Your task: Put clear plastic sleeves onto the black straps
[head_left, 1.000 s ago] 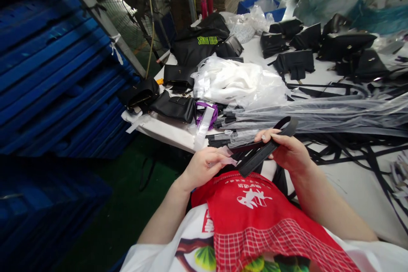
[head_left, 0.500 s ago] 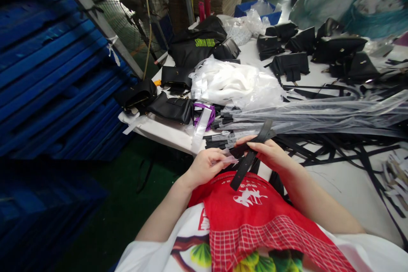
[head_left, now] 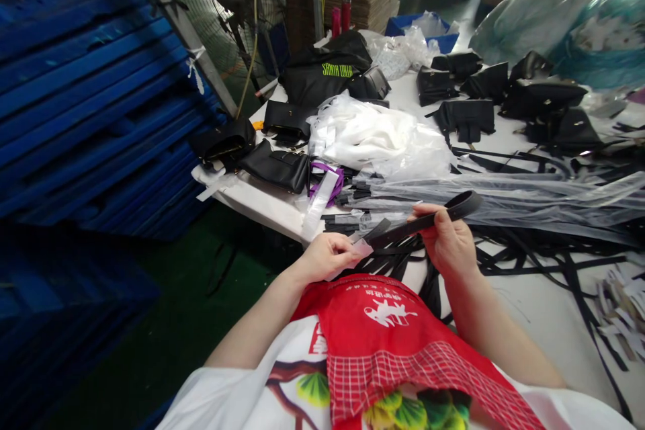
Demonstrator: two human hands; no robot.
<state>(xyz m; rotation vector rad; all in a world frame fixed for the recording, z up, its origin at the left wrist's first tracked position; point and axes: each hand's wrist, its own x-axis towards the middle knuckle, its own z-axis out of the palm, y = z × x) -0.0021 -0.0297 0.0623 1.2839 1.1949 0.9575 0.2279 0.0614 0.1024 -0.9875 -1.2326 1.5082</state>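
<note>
A black strap (head_left: 403, 230) stretches between my two hands above the table's front edge. My right hand (head_left: 452, 245) pinches it between thumb and fingers, and past them the strap bends round in a loop. In the closed fingers of my left hand (head_left: 326, 256) is a small clear plastic sleeve (head_left: 361, 248). One end of the strap meets this sleeve; I cannot tell how far inside it reaches. Just beyond lie several straps in long clear sleeves (head_left: 504, 195). More bare black straps (head_left: 534, 248) lie loose under and beside my right hand.
Crumpled white plastic sleeves (head_left: 377, 131) are heaped mid-table. Black handbags (head_left: 277, 164) lie at the left, with more handbags (head_left: 544, 97) at the back right. A purple band (head_left: 335, 188) lies near the front edge. Blue stacked panels (head_left: 101, 114) stand at the left.
My right hand has moved right and turned, drawing the strap out from a crossed fold into a longer stretch with a loop. My left hand stays nearly in place with the sleeve.
</note>
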